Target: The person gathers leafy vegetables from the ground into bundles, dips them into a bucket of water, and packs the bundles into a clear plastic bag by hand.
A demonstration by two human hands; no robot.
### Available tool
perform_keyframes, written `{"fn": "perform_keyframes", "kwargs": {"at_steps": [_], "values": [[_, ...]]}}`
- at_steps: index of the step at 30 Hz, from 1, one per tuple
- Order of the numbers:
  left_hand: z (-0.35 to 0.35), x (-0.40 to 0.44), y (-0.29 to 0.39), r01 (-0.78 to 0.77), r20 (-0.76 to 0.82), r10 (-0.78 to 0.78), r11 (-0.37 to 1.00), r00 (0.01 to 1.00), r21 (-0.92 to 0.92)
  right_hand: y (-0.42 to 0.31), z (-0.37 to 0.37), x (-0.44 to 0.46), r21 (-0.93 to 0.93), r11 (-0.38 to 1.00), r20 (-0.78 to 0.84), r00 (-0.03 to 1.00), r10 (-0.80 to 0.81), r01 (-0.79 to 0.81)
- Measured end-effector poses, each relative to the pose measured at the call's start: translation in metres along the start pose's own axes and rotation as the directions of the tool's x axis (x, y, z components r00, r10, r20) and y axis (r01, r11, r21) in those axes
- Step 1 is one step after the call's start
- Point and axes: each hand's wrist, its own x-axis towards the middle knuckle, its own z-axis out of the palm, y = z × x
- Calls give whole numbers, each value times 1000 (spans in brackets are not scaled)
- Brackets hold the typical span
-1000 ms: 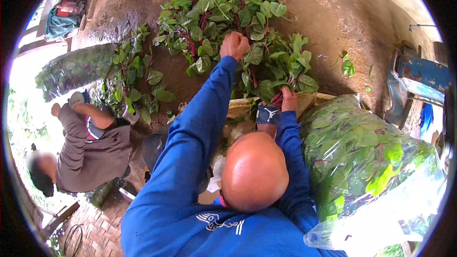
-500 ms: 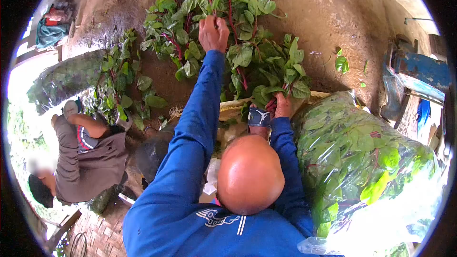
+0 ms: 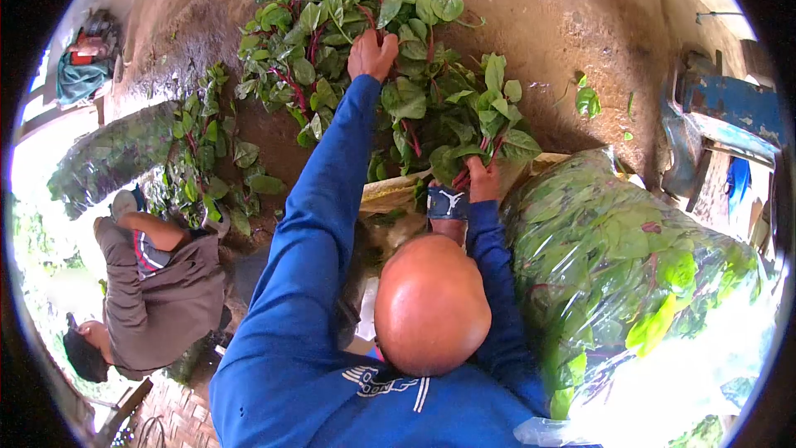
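We find the left hand [image 3: 373,56] extended forward into a heap of red-stemmed greens [image 3: 332,21] lying on the brown floor [image 3: 539,25]. Its fingers are bent, with the tips down among the leaves; we cannot tell whether they have closed on a stem. The right hand [image 3: 483,179], nearer the body, has its fingers closed on a bunch of greens [image 3: 491,120], gripped low by the dark red stems.

In our judgement the step in hand is gathering: the left fingers search the heap while the right fingers hold the bunch. We consider that the next move calls for a pinch low on one stem, a draw that frees it without tearing leaves, and a right-hand grip firm yet loose enough to admit more.

The bunch lies directly ahead of the right fingers. Its long axis runs forward and leans rightward; the leafy tips point away from the body, and the stem ends sit at the fingers. Around the left fingers, the heap's stems run in mixed directions, and we record no single axis.

We note a clear plastic bag of leaves [image 3: 622,253] to the right of and behind the right fingers, and a dark sandal [image 3: 446,202] just left of them.
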Motion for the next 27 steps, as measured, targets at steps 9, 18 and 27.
{"fn": "perform_keyframes", "kwargs": {"at_steps": [9, 18, 27], "values": [[-44, -97, 40, -356, 74, 349, 895, 934, 269, -22, 21, -8, -352, 935, -64, 996, -68, 41], [-21, -156, 67, -499, 361, 474, 866, 803, -28, -24, 17, -16, -591, 807, -15, 1000, -7, -3], [-21, -132, 39, -107, 735, 364, 921, 572, -374, -8, 9, 4, -96, 984, 478, 860, 178, -151]]}}
